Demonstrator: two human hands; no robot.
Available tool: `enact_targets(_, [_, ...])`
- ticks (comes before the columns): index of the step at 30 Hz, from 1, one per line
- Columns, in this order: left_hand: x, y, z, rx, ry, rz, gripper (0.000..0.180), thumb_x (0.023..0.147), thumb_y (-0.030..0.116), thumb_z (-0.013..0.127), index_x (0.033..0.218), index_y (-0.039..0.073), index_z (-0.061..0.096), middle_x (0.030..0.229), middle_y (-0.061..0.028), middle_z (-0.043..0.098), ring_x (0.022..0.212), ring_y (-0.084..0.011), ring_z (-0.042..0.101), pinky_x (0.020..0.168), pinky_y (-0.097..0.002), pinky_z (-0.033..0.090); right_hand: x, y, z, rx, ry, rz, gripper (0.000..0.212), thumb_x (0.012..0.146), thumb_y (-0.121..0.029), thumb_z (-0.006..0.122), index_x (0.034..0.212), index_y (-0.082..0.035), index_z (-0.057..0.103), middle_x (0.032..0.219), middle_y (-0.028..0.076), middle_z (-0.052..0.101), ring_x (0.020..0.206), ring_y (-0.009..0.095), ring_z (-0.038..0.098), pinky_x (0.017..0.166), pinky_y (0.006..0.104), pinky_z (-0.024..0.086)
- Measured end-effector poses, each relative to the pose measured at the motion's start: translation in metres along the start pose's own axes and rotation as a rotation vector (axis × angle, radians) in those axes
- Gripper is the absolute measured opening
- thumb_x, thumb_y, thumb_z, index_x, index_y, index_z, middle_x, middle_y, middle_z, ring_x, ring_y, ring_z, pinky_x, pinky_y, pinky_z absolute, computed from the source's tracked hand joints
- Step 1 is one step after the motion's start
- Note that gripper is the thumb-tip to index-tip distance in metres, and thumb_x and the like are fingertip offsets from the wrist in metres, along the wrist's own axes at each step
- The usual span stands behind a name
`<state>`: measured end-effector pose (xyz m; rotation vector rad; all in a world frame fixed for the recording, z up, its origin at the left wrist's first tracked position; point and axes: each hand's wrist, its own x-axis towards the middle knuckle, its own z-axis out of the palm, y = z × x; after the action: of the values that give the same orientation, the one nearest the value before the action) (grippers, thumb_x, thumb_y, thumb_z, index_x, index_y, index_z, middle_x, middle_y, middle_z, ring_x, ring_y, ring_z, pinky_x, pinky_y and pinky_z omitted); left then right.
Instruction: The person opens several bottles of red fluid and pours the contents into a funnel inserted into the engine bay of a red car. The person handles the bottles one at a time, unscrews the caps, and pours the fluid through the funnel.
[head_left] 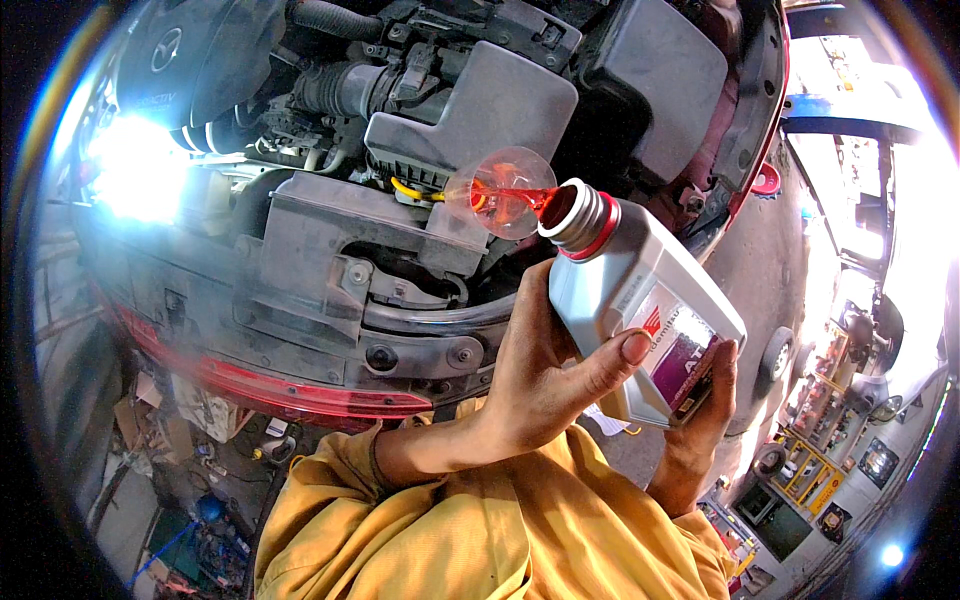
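Observation:
A silver-grey plastic oil bottle (640,300) with a red ring at its neck is tilted, mouth to the left. Red fluid (525,198) streams from the mouth into a clear round funnel (512,165) set over the engine bay. My left hand (550,375) grips the bottle's near side, its thumb pressed near the label. Around the lower end of the bottle my right hand (708,395) is wrapped, fingers partly hidden. Just left of the funnel shows a bent yellow piece (408,189), its kind unclear.
The open engine bay holds a black air filter box (490,105), a ribbed intake hose (330,90) and an engine cover (190,60). A red front bumper edge (300,395) runs before me. A bright lamp (138,168) glares at left. Clutter lies on the floor lower left; a wheel (776,355) stands right.

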<state>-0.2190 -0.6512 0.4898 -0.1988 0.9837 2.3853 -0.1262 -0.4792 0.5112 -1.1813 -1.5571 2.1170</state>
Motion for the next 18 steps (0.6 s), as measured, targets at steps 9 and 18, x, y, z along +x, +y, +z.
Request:
enact_targets(9, [0.000, -0.001, 0.000, 0.006, -0.004, 0.009, 0.072, 0.088, 0.016, 0.076, 0.145, 0.002, 0.035, 0.129, -0.0096, 0.057, 0.117, -0.0178, 0.056, 0.099, -0.0346, 0.044, -0.002, -0.003, 0.007, -0.049, 0.029, -0.012, 0.030, 0.104, -0.038, 0.050, 0.096, -0.009, 0.056, 0.077, 0.003, 0.059, 0.061, 0.011, 0.059, 0.055, 0.0256, 0.050])
enact_targets(18, [-0.001, -0.001, 0.000, 0.004, -0.009, 0.004, 0.073, 0.088, 0.015, 0.075, 0.146, 0.002, 0.034, 0.132, -0.0104, 0.056, 0.119, -0.0188, 0.055, 0.101, -0.0356, 0.044, -0.002, -0.002, 0.009, -0.045, 0.067, -0.027, 0.034, 0.104, -0.039, 0.049, 0.089, -0.010, 0.055, 0.068, 0.003, 0.057, 0.053, 0.011, 0.055, 0.049, 0.0243, 0.045])
